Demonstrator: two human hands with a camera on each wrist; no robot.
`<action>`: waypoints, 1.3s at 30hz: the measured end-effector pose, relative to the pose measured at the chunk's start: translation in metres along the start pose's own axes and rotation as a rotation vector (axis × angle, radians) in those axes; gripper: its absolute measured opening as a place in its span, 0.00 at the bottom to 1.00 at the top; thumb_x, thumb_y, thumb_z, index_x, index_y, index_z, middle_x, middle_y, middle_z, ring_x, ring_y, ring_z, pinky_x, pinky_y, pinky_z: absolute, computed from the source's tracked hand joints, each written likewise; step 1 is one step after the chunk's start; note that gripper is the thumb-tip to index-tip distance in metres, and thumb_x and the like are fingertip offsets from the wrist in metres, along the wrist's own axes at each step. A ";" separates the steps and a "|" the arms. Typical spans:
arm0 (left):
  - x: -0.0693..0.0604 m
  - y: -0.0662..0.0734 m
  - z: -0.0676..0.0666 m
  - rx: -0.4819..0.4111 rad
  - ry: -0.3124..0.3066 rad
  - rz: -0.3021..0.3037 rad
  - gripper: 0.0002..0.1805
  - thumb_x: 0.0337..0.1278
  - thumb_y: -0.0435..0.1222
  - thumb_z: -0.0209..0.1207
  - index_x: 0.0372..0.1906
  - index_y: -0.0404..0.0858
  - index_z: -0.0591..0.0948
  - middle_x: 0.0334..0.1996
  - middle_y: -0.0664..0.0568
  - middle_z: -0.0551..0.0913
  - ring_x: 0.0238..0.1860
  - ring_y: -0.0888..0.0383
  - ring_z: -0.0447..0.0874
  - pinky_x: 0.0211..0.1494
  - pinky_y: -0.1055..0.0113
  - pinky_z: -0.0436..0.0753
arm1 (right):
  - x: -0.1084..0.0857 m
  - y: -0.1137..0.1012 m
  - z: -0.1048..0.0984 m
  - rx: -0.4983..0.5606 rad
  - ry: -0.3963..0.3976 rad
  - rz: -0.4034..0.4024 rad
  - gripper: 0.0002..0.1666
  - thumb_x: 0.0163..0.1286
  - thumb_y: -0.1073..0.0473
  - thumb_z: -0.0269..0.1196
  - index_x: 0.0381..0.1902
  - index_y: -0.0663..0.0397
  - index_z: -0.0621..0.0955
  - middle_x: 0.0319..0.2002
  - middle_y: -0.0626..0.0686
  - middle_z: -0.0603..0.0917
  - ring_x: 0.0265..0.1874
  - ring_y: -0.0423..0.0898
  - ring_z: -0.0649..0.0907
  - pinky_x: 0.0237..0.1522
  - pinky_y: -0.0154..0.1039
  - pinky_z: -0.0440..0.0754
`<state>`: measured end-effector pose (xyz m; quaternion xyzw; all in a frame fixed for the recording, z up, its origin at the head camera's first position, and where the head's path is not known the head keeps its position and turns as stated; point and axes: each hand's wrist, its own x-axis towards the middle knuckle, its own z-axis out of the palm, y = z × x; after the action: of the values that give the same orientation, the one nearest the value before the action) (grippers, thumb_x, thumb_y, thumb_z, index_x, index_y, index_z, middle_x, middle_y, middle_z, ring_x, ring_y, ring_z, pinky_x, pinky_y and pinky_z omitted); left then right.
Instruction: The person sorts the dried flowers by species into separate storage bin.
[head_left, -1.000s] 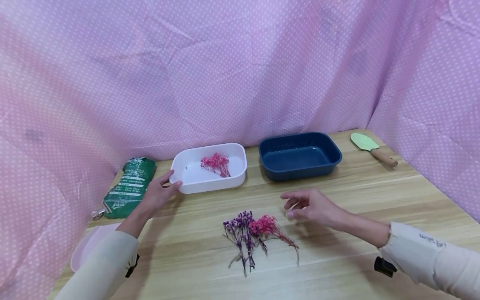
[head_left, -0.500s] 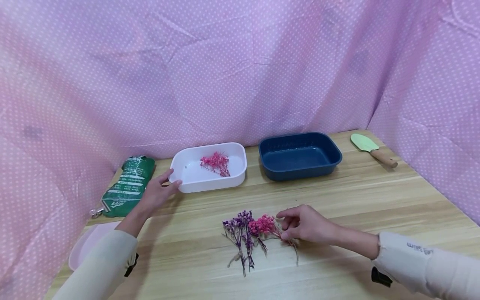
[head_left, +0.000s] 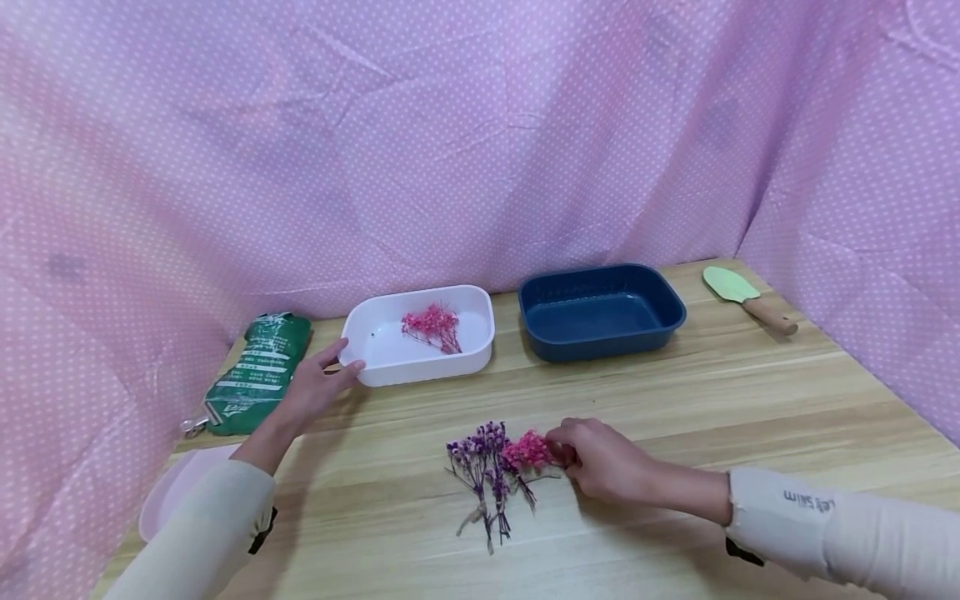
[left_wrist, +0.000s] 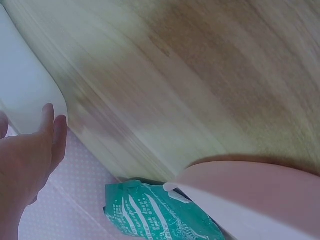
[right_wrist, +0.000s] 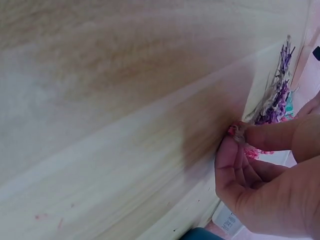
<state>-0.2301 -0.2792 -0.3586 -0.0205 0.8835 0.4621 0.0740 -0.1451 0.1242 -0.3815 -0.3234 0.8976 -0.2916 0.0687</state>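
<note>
The right hand (head_left: 603,458) pinches a bunch of pink dried flowers (head_left: 528,450) by its stems, thumb and finger meeting on them, the blossoms showing just left of the fingertips; whether the bunch is clear of the wooden tabletop (head_left: 637,550) cannot be told. Directly left of this pinch, right up against the pink blossoms, lie purple dried flowers (head_left: 487,458), heads pointing away from the person and thin stems trailing toward the person. Beyond the pinch and to its left sits a white rectangular tray (head_left: 420,372) with another pink dried sprig (head_left: 433,325) inside, toward the tray's right half. The left hand (head_left: 315,392) grasps nothing: its fingers and thumb are spread and rest against the left end of that tray. Just left of this hand is a green printed bag (head_left: 258,375), and nearer the person, partly behind the left forearm, a pale pink plastic piece (head_left: 180,492). Beyond the right hand stands a navy blue rectangular tray (head_left: 607,340), and well to its right lies a trowel (head_left: 738,293) with a light green blade and wooden handle. Pink polka-dot fabric (head_left: 450,167) hangs behind everything.
</note>
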 end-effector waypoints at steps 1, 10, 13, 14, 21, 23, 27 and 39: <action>0.000 0.000 0.000 -0.002 -0.002 0.000 0.43 0.67 0.50 0.54 0.76 0.40 0.47 0.72 0.35 0.55 0.63 0.42 0.71 0.62 0.55 0.73 | 0.000 0.001 -0.001 0.015 -0.003 0.014 0.21 0.46 0.81 0.58 0.37 0.58 0.83 0.24 0.45 0.76 0.25 0.40 0.74 0.27 0.31 0.75; 0.001 -0.001 0.000 0.012 -0.002 -0.005 0.43 0.66 0.50 0.54 0.77 0.41 0.47 0.73 0.35 0.54 0.63 0.41 0.70 0.63 0.53 0.73 | 0.004 0.006 -0.020 0.227 -0.019 0.116 0.23 0.53 0.78 0.63 0.50 0.66 0.82 0.25 0.48 0.81 0.24 0.39 0.76 0.25 0.31 0.78; 0.001 -0.002 -0.001 0.012 -0.004 -0.008 0.44 0.66 0.51 0.54 0.76 0.40 0.47 0.73 0.34 0.54 0.63 0.41 0.70 0.62 0.53 0.73 | 0.009 0.004 -0.028 0.309 -0.009 0.145 0.24 0.53 0.77 0.64 0.51 0.67 0.81 0.25 0.50 0.82 0.25 0.41 0.78 0.27 0.32 0.79; 0.001 -0.003 -0.001 0.011 -0.004 -0.007 0.44 0.66 0.51 0.55 0.76 0.40 0.47 0.73 0.34 0.54 0.63 0.41 0.70 0.62 0.53 0.74 | 0.011 0.003 -0.030 0.332 -0.004 0.154 0.25 0.53 0.77 0.64 0.52 0.68 0.81 0.25 0.51 0.82 0.25 0.42 0.79 0.27 0.32 0.80; 0.000 -0.002 0.000 0.007 -0.002 0.005 0.44 0.65 0.51 0.55 0.76 0.40 0.47 0.72 0.35 0.55 0.63 0.41 0.70 0.63 0.53 0.73 | 0.026 0.001 -0.047 0.469 0.043 0.177 0.27 0.56 0.74 0.66 0.56 0.68 0.78 0.29 0.54 0.83 0.27 0.45 0.80 0.27 0.32 0.80; 0.001 -0.002 0.000 0.008 0.002 0.006 0.44 0.65 0.51 0.55 0.76 0.40 0.47 0.72 0.35 0.55 0.63 0.41 0.71 0.63 0.53 0.73 | 0.032 0.000 -0.050 0.535 0.053 0.184 0.28 0.57 0.74 0.66 0.57 0.68 0.77 0.30 0.55 0.83 0.29 0.46 0.80 0.28 0.33 0.81; 0.000 -0.002 0.000 -0.006 -0.001 0.006 0.44 0.66 0.51 0.55 0.76 0.40 0.47 0.73 0.35 0.54 0.64 0.42 0.70 0.63 0.54 0.73 | 0.047 -0.003 -0.052 0.644 0.058 0.198 0.29 0.58 0.73 0.66 0.59 0.67 0.76 0.33 0.57 0.82 0.31 0.46 0.81 0.31 0.36 0.84; -0.001 0.000 0.001 0.004 0.012 0.004 0.43 0.66 0.51 0.55 0.77 0.41 0.47 0.73 0.35 0.54 0.65 0.41 0.67 0.63 0.53 0.72 | 0.107 -0.003 -0.053 0.760 0.106 0.231 0.28 0.60 0.74 0.65 0.60 0.63 0.77 0.35 0.59 0.82 0.29 0.46 0.83 0.34 0.40 0.86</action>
<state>-0.2287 -0.2790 -0.3591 -0.0214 0.8849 0.4604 0.0677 -0.2440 0.0814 -0.3290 -0.1565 0.7585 -0.6095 0.1694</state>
